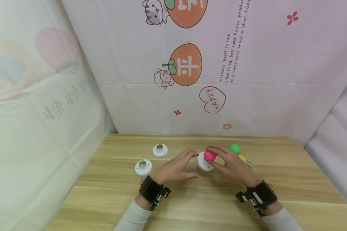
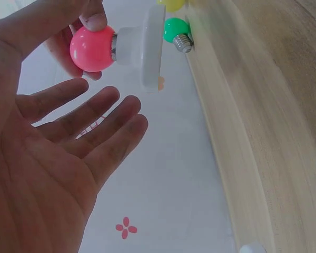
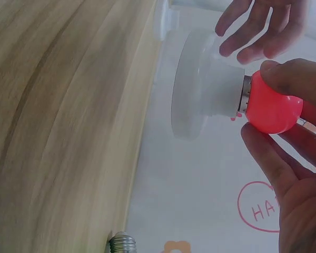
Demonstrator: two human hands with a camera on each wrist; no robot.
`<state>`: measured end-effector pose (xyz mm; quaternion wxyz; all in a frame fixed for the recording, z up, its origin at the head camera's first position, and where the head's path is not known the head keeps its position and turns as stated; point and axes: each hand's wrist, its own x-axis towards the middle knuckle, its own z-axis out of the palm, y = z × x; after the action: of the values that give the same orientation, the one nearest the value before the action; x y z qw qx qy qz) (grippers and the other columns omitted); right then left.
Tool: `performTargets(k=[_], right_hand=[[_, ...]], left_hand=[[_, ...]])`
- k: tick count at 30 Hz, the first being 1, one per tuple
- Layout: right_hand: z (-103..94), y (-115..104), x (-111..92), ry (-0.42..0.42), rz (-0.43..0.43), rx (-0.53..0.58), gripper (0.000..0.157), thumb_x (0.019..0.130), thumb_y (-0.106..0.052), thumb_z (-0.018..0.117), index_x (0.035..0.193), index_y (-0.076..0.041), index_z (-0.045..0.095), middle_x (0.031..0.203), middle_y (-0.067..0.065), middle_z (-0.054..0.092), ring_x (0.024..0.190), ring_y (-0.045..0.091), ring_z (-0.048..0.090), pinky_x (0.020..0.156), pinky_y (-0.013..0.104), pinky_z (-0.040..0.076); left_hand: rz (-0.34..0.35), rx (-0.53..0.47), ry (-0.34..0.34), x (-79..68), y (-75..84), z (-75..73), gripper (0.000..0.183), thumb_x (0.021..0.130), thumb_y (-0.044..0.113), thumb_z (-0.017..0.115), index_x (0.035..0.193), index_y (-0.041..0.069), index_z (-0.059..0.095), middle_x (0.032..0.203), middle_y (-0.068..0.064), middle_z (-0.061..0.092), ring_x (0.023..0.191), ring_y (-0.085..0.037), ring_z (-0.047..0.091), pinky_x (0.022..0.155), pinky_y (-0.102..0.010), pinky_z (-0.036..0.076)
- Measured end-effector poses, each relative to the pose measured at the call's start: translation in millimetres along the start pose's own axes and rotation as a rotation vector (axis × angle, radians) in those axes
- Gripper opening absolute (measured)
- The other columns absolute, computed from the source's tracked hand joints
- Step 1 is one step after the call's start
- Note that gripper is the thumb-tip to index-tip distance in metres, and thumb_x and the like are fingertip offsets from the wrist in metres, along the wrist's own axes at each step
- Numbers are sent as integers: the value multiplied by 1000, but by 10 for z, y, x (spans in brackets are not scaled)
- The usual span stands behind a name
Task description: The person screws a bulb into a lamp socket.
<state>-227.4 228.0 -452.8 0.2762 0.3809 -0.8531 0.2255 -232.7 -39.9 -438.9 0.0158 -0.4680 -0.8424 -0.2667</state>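
A pink-red light bulb (image 1: 210,155) sits in a round white lamp socket (image 1: 203,163), a strip of its metal cap showing above the socket's collar. My right hand (image 1: 231,162) pinches the bulb's globe between thumb and fingers. In the right wrist view, the socket (image 3: 192,87) hangs clear of the table, tilted sideways. My left hand (image 1: 176,166) is spread beside the socket, fingers extended and holding nothing. Its palm (image 2: 47,163) faces the bulb (image 2: 92,48) in the left wrist view.
Two white sockets, one farther back (image 1: 160,149) and one nearer (image 1: 143,167), stand on the wooden table (image 1: 196,205) at the left. Behind my right hand lie a green bulb (image 1: 235,148) and a yellow bulb (image 1: 242,158). Printed cloth (image 1: 133,106) hangs along the back edge.
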Motion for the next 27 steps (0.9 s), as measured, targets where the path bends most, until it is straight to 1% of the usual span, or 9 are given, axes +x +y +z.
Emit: performTargets(k=[4, 9, 15, 21, 27], right_hand=[[17, 43, -9, -12, 10, -1, 54, 77, -18, 79, 126, -8, 60, 125, 5, 60, 113, 18, 56, 90, 39, 52], [45, 110, -34, -19, 28, 9, 53, 77, -17, 79, 126, -6, 61, 126, 8, 59, 114, 23, 55, 90, 43, 52], [80, 186, -66, -41, 75, 11, 52, 79, -16, 77, 127, -7, 60, 128, 8, 58, 117, 22, 52, 93, 41, 50], [121, 235, -64, -46, 91, -5, 52, 79, -16, 78, 127, -6, 60, 127, 10, 59, 117, 25, 53, 92, 45, 50], [157, 290, -73, -67, 107, -10, 53, 78, -12, 77, 127, -5, 59, 128, 11, 58, 118, 27, 51, 93, 49, 49]], left_hand=[[4, -25, -1, -7, -10, -5, 73, 86, 59, 59, 140, 13, 40, 140, -2, 43, 129, -10, 39, 106, -26, 36], [-8, -15, -14, -16, -18, -7, 69, 87, 55, 60, 141, 17, 38, 139, 2, 44, 127, -8, 40, 105, -25, 37], [-39, -11, -41, -26, -12, 2, 67, 88, 44, 67, 141, 15, 38, 137, 0, 46, 125, -9, 42, 102, -24, 40], [-51, 13, -54, -30, -34, 17, 66, 88, 46, 65, 141, 16, 39, 133, 0, 48, 123, -8, 43, 101, -24, 41], [-58, 17, -60, -28, -26, -2, 65, 89, 44, 65, 141, 15, 39, 131, 0, 50, 121, -8, 45, 99, -24, 43]])
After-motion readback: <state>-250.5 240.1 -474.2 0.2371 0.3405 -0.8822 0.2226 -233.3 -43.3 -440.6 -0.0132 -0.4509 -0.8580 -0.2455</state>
